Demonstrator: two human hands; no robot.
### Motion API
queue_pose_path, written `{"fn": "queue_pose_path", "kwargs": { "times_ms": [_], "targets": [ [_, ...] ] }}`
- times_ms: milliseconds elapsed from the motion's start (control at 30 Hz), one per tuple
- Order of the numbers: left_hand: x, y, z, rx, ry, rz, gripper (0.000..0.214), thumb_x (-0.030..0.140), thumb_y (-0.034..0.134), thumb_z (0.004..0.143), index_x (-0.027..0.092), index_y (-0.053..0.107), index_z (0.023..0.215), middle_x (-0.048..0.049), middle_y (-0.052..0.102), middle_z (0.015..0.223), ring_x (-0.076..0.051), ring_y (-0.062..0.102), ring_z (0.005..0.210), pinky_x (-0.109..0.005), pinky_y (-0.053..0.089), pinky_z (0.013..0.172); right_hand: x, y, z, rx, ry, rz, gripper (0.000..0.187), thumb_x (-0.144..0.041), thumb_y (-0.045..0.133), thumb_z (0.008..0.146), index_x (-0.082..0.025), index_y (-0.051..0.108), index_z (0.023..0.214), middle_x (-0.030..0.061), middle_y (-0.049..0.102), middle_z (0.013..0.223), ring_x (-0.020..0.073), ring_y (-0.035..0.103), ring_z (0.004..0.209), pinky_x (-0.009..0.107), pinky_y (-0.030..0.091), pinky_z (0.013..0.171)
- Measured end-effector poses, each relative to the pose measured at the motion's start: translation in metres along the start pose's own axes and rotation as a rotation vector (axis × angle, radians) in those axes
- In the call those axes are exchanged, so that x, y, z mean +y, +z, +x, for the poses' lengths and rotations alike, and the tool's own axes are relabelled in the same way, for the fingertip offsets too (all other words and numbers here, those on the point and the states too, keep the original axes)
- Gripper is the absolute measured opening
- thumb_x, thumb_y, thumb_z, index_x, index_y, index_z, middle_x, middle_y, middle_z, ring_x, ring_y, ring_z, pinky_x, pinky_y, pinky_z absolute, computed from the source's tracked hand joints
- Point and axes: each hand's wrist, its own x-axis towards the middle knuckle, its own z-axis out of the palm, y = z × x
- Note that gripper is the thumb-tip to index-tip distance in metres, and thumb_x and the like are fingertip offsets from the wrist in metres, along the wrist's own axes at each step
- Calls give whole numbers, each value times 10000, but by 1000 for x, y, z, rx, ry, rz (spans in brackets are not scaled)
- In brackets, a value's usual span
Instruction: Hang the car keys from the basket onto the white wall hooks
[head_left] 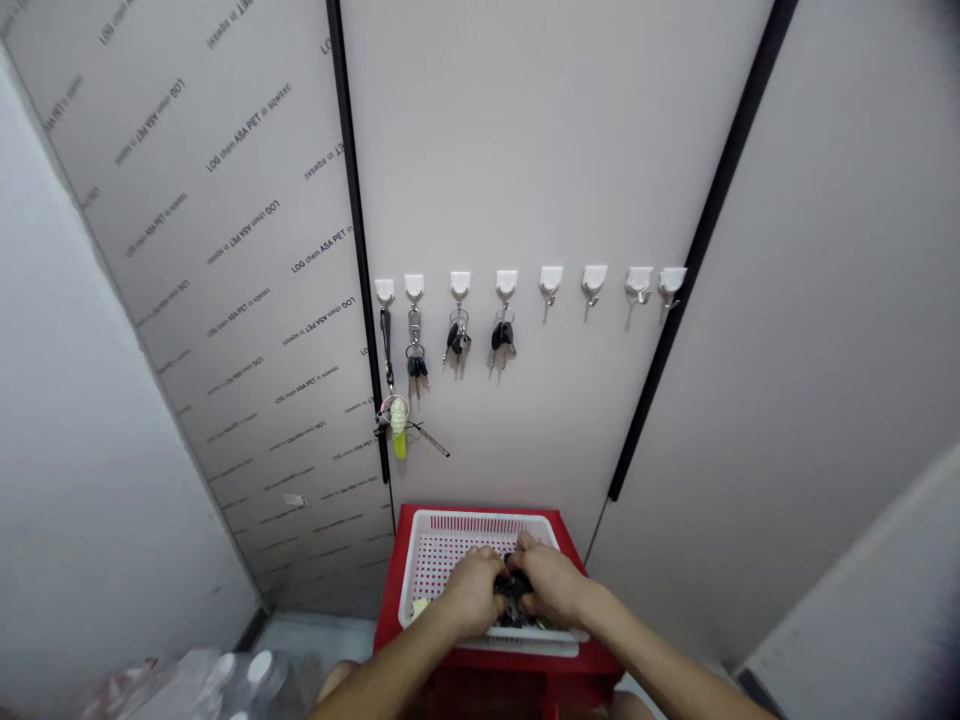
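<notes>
Both my hands reach down into a white perforated basket (439,540) that rests on a red stool (397,590). My left hand (471,588) and my right hand (551,582) are curled side by side over a dark bunch of keys (514,595) in the basket, fingers closed on it. On the wall above runs a row of white hooks (525,282). The four hooks on the left carry key bunches (457,340), the first on a black strap with a yellow-green tag (398,428). The four hooks on the right (615,282) are bare.
A pale object (420,606) lies in the basket's left corner. Clear plastic bottles (240,675) stand on the floor at lower left. Film-covered wall panels with black vertical strips (352,230) enclose the narrow space on both sides.
</notes>
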Motion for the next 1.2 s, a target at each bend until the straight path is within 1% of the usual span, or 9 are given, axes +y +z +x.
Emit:
{"fn": "queue_pose_path", "kwargs": {
  "times_ms": [133,267,433,533,633,767,867,1033,1200],
  "targets": [
    [-4,3,-5,4,-14,57,263,175,430,586,173,523,832,-31,509,876,-158,403,852,-239,310,751,3,12,-1,46,-3,13,209,-69,397,505,-131,557,624,56,552,664,128,468,618,212,319,553],
    [-5,1,-7,64,-43,-23,269,211,451,587,158,508,844,-38,510,875,-163,411,827,-253,315,727,8,2,-1,117,10,333,146,-80,388,507,-126,517,557,3,508,544,82,421,514,175,302,476],
    [7,4,-2,73,-35,-511,311,212,500,555,134,487,857,-6,534,777,-113,447,677,-219,344,630,-1,-20,2,165,57,811,60,-157,416,566,-129,469,570,-36,445,476,57,389,441,170,317,439],
    [16,2,4,46,-97,-816,193,184,422,591,98,485,752,11,503,600,-79,433,520,-201,343,521,-7,-32,6,244,82,953,117,-249,442,599,-134,467,600,-34,456,494,57,399,436,181,336,441],
    [19,-9,8,83,-159,-934,137,211,380,614,106,452,663,41,430,486,-53,373,404,-181,287,421,-9,-39,6,275,80,990,202,-305,453,615,-131,493,711,-8,509,591,70,442,495,199,363,486],
    [17,-29,6,11,-102,-888,119,238,414,598,124,431,629,65,391,452,-41,339,381,-173,254,400,-11,-40,0,70,-68,1016,281,-283,489,604,-140,482,846,-1,536,654,76,458,529,196,357,487],
    [15,-40,4,-62,-86,-867,122,247,420,590,126,428,599,63,397,451,-40,344,388,-175,264,408,-11,-39,-1,102,-38,1015,195,-258,479,607,-133,478,757,-35,479,533,56,408,446,185,330,440],
    [13,-52,7,43,-107,-902,178,296,402,598,132,390,531,55,404,429,-37,346,371,-178,267,409,-8,-49,2,250,16,954,88,-224,451,611,-136,448,615,-52,411,474,46,362,424,181,308,434],
    [15,-59,7,69,-69,-971,249,378,427,589,132,402,568,57,402,419,-38,351,363,-175,254,398,-12,-57,-2,171,-15,958,78,-211,449,609,-139,422,592,-53,393,489,43,349,446,173,292,440]
  ]
}}
